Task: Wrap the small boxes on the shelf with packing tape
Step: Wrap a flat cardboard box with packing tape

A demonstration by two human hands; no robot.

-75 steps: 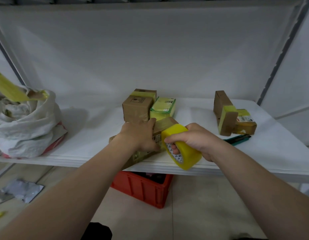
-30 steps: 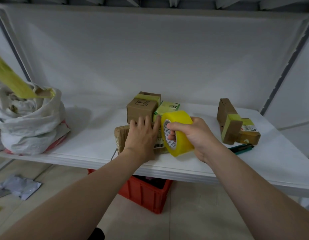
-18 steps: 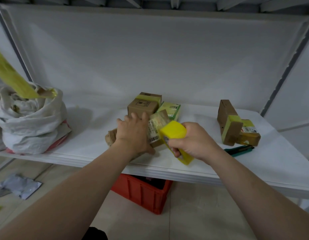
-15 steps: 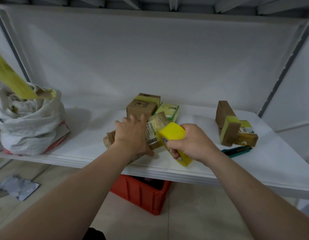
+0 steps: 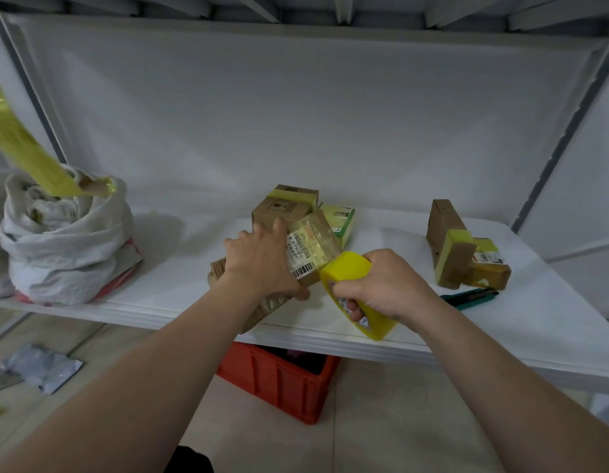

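Having dropped toward the shelf (image 5: 501, 329) edge, the tape roll (image 5: 347, 274) clasped in the right grip (image 5: 388, 285) draws another wrap over the labelled box (image 5: 309, 250), which the left grip (image 5: 258, 264) holds tilted there.

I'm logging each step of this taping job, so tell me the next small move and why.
Probably pull the tape roll round the near edge of the box, laying more strip. The right hand grips the roll close against the box, tape already covers its labelled face, and the left hand holds the box tilted up.
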